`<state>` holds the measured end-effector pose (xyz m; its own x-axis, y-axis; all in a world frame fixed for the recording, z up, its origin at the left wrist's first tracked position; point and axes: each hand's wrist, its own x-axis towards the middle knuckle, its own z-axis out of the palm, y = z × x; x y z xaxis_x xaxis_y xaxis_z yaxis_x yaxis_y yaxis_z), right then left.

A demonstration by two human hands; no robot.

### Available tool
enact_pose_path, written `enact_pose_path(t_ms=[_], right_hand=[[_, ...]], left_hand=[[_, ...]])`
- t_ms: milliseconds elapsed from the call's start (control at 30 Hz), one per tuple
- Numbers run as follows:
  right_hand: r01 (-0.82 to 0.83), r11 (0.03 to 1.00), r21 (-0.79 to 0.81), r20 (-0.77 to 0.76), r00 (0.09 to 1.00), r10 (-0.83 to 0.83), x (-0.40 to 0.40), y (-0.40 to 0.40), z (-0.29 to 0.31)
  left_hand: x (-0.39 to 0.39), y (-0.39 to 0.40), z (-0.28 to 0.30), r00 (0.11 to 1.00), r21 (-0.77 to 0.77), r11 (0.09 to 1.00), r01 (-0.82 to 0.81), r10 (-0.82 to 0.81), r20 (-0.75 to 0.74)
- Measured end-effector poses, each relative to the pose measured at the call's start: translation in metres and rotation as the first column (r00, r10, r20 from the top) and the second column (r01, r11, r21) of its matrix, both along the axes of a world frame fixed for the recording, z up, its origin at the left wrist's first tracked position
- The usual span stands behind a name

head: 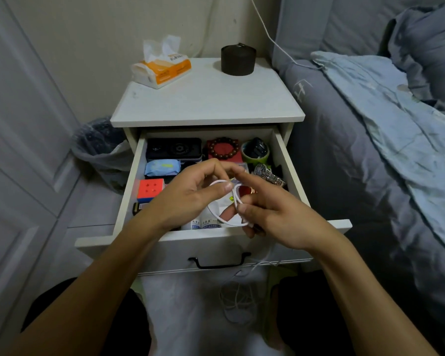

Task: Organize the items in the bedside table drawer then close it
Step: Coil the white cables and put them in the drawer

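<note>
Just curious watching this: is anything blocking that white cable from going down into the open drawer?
Nothing solid. Both hands, left and right, hold the white cable over the drawer, but the space beneath already holds white bottles, so it's crowded.

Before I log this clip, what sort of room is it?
Most likely a bedroom: a bed with grey bedding stands beside a white bedside table whose drawer is open, with a tissue pack on top.

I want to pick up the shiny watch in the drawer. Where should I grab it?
Take the wristwatch by its metal band, coming straight down from above. It lies flat near the drawer's right wall, with a green cup just behind, so the top is the open side for your grip.
</note>
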<state>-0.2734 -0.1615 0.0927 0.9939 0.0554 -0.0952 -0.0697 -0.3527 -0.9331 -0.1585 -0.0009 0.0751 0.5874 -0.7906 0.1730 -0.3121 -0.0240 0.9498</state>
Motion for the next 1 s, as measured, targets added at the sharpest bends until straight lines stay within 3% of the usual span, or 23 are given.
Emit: enact_pose_path(t_ms=[100, 233, 400, 500, 600, 700, 800, 900, 1000], right_hand=[[0.083, 0.996, 0.031, -0.022, 0.996, -0.082, -0.002, 0.001, 0.002], [0.340, 0.934, 0.105, -0.027, 0.940, -0.339, -0.002, -0.005, 0.003], [0.442, 0.870, -0.219, -0.031, 0.888, -0.459, 0.001, 0.000, -0.009], [0.513, 0.705, -0.489, 0.145, 0.845, -0.515, 0.001, -0.002, -0.013], [0.510, 0.620, -0.596, 0.201, 0.843, -0.500, 0.001, 0.001, -0.010], [0.407, 0.648, -0.644, 0.116, 0.889, -0.443, 0.003, 0.007, -0.012], [0.399, 0.685, -0.609, 0.157, 0.908, -0.388, 0.001, 0.007, -0.014], [0.401, 0.794, -0.456, 0.282, 0.912, -0.299, -0.001, 0.006, -0.012], [0.352, 0.924, -0.148, 0.282, 0.911, -0.301, -0.004, 0.010, -0.006]], left_hand=[[-0.005, -0.004, 0.001, 0.999, -0.036, 0.999, -0.002, 0.001, -0.039], [-0.010, -0.007, 0.000, 0.985, -0.045, 0.995, -0.085, 0.077, -0.152], [-0.016, -0.012, -0.004, 0.979, 0.042, 0.985, -0.166, 0.170, -0.115], [-0.017, -0.013, -0.005, 0.955, 0.032, 0.959, -0.281, 0.283, -0.086], [-0.017, -0.011, -0.005, 0.951, 0.034, 0.952, -0.304, 0.306, -0.051], [-0.016, -0.009, -0.007, 0.960, 0.066, 0.958, -0.279, 0.277, 0.041], [-0.016, -0.007, -0.006, 0.971, 0.068, 0.969, -0.239, 0.236, 0.049], [-0.016, -0.006, -0.005, 0.978, 0.034, 0.978, -0.204, 0.205, -0.044], [-0.016, -0.004, -0.004, 0.964, 0.009, 0.979, -0.204, 0.202, -0.174]])
